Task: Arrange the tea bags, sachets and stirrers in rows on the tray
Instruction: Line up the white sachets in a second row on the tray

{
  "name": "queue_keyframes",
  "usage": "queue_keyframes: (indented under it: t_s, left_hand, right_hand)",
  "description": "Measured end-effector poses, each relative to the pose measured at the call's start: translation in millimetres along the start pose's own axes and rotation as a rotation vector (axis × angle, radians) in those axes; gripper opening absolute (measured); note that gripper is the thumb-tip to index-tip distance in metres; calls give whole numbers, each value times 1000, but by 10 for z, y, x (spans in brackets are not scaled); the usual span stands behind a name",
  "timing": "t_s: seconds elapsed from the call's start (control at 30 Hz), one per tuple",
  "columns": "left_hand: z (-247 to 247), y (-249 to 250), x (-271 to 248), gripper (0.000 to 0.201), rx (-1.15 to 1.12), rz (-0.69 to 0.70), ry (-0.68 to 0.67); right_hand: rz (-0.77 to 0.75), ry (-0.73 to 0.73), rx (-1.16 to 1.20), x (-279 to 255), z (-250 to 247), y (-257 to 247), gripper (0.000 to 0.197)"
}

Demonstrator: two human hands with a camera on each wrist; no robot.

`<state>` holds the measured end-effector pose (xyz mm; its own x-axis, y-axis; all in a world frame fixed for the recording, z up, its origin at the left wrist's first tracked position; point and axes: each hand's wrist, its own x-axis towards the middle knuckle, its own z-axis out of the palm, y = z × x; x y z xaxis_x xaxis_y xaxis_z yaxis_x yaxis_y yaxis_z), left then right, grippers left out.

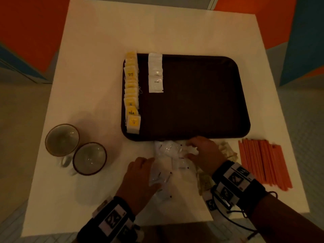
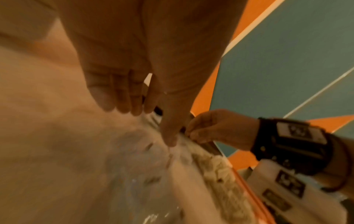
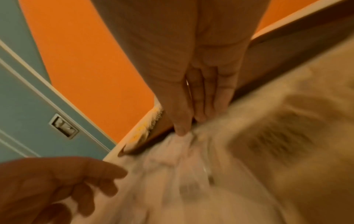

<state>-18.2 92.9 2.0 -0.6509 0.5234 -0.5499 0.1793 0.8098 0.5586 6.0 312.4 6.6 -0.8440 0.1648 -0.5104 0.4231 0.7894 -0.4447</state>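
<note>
A dark brown tray (image 1: 192, 102) lies mid-table. A column of yellow tea bags (image 1: 131, 95) runs down its left edge, with a short column of white sachets (image 1: 155, 74) beside it. In front of the tray a loose pile of white sachets (image 1: 168, 155) (image 2: 143, 166) (image 3: 182, 166) lies on the table. My left hand (image 1: 145, 172) (image 2: 151, 125) rests on the pile's left side, fingers relaxed. My right hand (image 1: 192, 149) (image 3: 189, 127) pinches a white sachet at the pile's top, just by the tray's near rim. Orange stirrers (image 1: 264, 162) lie bundled at the right.
Brownish sachets (image 1: 228, 151) (image 2: 216, 169) lie under and beside my right wrist. Two mugs (image 1: 62, 140) (image 1: 89, 157) stand at the front left of the white table (image 1: 98, 50). The tray's middle and right are bare. Orange and teal walls surround the table.
</note>
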Motion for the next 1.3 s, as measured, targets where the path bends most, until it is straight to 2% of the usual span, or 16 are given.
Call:
queue_keyframes:
  t_s: [0.1,0.17,0.37,0.47,0.53,0.67,0.77,0.87,0.97,1.07,1.17,1.23,1.3]
  left_hand:
    - [154,-6,23,87,70,-20,53]
    - [224,9,46,88,120,-25,64]
    - [298,4,64,54,127,-59,51]
    - [293,7,74,37,131,-61,14]
    - [278,12,60,25,16,-57,20]
    - [174,-34,13,7,-216,-73,94]
    - [88,-155,-11,8,-247,-79,146]
    - [47,-264,-37,14,-276,-112,129]
    - [36,-341,-59,17,-276,-127,140]
    - [41,-388,-77,19,-261,-126,159]
    - [37,-444,-81,20,-269,-128,180]
    - [23,-478,-74,19,-265,-113,155]
    - [-3,-491,-64,18,-260,-96,111]
  right_hand:
    - [7,-15,26,-81,160,-46,61]
    - [-5,-44,16,-111,258,-109,73]
    - [-4,-18,-104,-109,362,-115,81]
    - [-1,-73,-25,-121,353,-66,76]
    - [-2,-77,39,-121,350,-41,63]
    - [-71,-110,-93,-98,260,5,33]
    - [-145,-90,-23,-117,103,-36,23]
    - [-250,-52,-27,-78,-3,-187,25]
    - [-327,-113,-99,44,80,-343,25]
    - [-356,-152,-131,98,243,-374,24]
    - [-380,-124,-166,31,333,-350,23]
    - [-374,-96,-181,15,344,-344,22]
    - [-369,-147,-239,56,346,-361,22]
